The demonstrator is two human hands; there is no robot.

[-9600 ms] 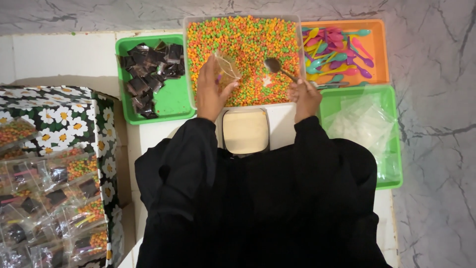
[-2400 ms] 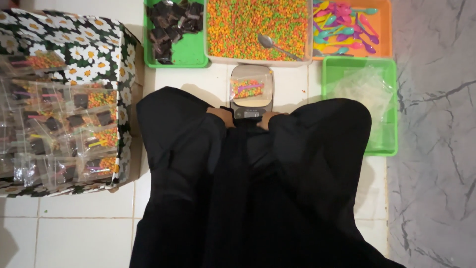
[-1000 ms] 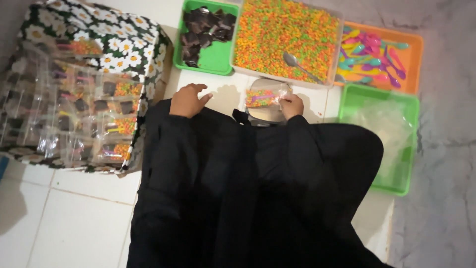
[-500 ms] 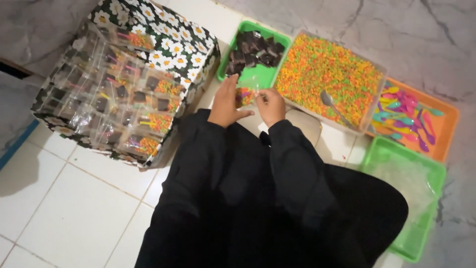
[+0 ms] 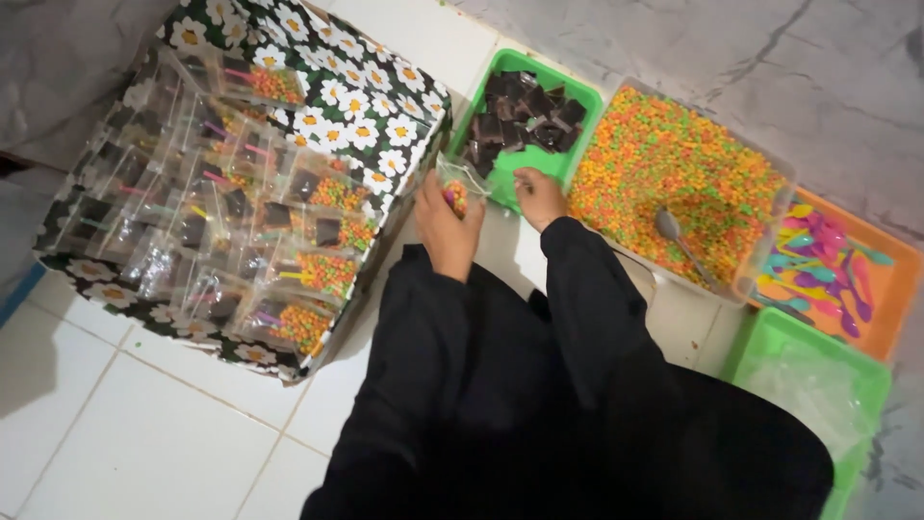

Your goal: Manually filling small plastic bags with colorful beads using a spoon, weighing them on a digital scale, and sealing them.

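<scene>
Your left hand [image 5: 448,229] is gripping a small clear bag [image 5: 458,185] partly filled with coloured candy, fingers closed around its lower part, holding it upright just beside the green tray [image 5: 577,101]; your right hand [image 5: 539,195] is resting at that tray's near edge, fingers curled, and you cannot tell from here whether it is pinching anything; the two hands are sitting close but apart. The green tray is holding dark brown pieces [image 5: 525,120]; next to it, a clear bin [image 5: 760,279] is lying full of orange, green and yellow candy, with a metal spoon [image 5: 679,241] resting on top; beyond that, an orange tray [image 5: 905,279] is carrying small pink, blue and purple plastic spoons [image 5: 823,265]; a second green tray [image 5: 871,371] is holding clear plastic bags. To your left, a daisy-printed box [image 5: 375,116] is sitting packed with filled bags [image 5: 241,231]; everything is lying on a white tiled floor [image 5: 115,433].
</scene>
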